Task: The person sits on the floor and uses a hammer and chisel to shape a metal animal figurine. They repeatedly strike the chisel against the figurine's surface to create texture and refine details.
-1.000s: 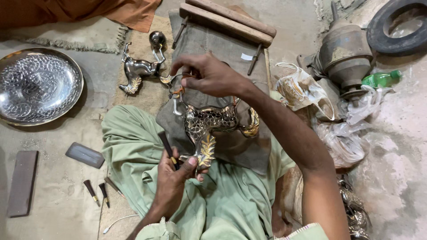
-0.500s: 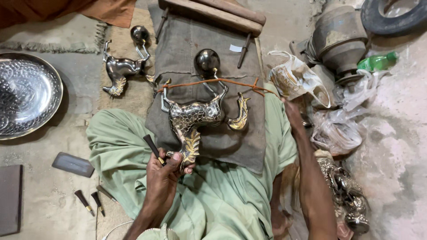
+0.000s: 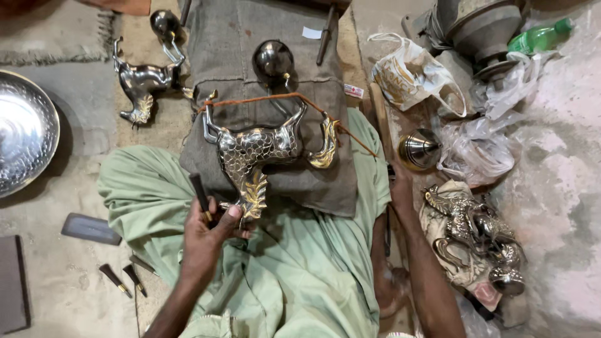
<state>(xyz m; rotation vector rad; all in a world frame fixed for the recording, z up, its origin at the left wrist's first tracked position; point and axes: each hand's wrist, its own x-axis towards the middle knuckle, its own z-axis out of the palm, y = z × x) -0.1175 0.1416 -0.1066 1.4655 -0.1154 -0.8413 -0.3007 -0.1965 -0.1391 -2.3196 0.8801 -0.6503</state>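
An ornate silver and gold metal bird figure (image 3: pixel 253 153) lies on a grey cloth pad (image 3: pixel 250 37) over my lap, with an orange cord (image 3: pixel 285 97) stretched across it. A dark metal ball (image 3: pixel 273 59) sits just above it. My left hand (image 3: pixel 210 238) grips a dark punch tool (image 3: pixel 200 193), and its fingers touch the figure's golden tail. My right hand (image 3: pixel 400 184) rests low at the right of my lap, beside a brass cone (image 3: pixel 418 149). Its fingers are turned away, so whether it holds anything is hidden.
A second bird figure (image 3: pixel 145 80) lies at the upper left, an engraved silver plate (image 3: pixel 25 134) at the left edge. Small punches (image 3: pixel 122 278) and a flat dark block (image 3: pixel 91 229) lie on the floor. Plastic bags (image 3: pixel 413 72), a green bottle (image 3: pixel 538 36) and piled metal figures (image 3: pixel 476 231) crowd the right.
My right hand has left the cord and the figure's top and dropped to the right side of my lap. My left hand stays at the tail with the punch.
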